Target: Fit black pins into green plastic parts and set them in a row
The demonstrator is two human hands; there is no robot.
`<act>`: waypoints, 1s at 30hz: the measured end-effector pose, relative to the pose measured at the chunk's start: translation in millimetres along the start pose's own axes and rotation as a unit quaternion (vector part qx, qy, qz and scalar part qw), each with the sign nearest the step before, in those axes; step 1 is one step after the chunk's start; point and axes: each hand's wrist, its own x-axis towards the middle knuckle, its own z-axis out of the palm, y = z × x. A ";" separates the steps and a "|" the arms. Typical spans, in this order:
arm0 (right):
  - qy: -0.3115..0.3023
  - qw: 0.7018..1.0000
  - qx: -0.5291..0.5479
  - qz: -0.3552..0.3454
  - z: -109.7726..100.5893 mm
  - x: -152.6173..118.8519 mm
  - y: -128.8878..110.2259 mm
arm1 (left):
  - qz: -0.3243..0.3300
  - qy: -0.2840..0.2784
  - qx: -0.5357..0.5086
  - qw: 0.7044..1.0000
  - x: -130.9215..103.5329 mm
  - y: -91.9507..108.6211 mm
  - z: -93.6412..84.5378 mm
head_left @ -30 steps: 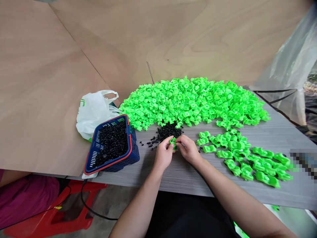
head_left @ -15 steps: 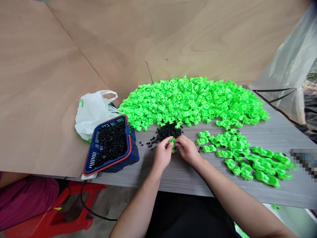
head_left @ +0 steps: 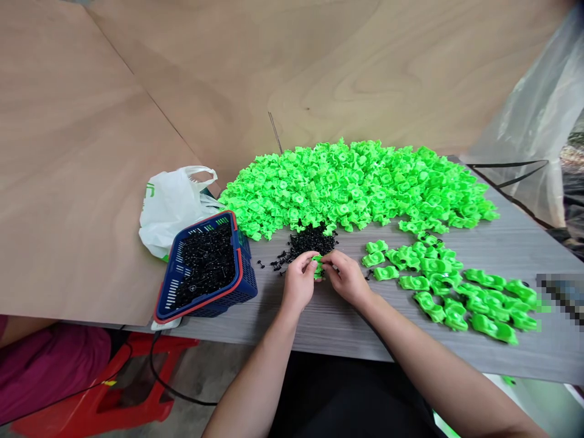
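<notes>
Between my hands is a small green plastic piece, partly covered by fingers. My left hand pinches it from the left side. My right hand closes on its right side, fingertips pressed together; a dark bit shows near them. Just beyond the hands lies a pile of small black wheel-and-axle parts. Behind that spreads a large heap of green pieces. To the right, several green toy car bodies lie on the grey table, some with black wheels showing.
A blue basket with a red rim, full of black parts, stands at the left. Behind it is a white plastic bag. A red stool and a person's magenta clothing are at the lower left. A wooden panel rises behind.
The green piece has turned slightly between my fingers. Both hands remain almost in the same place.
</notes>
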 end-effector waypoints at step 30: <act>0.024 0.964 0.224 0.138 1.2 0.9 11.7 | -0.017 -0.028 -0.052 0.998 -6.6 11.5 10.8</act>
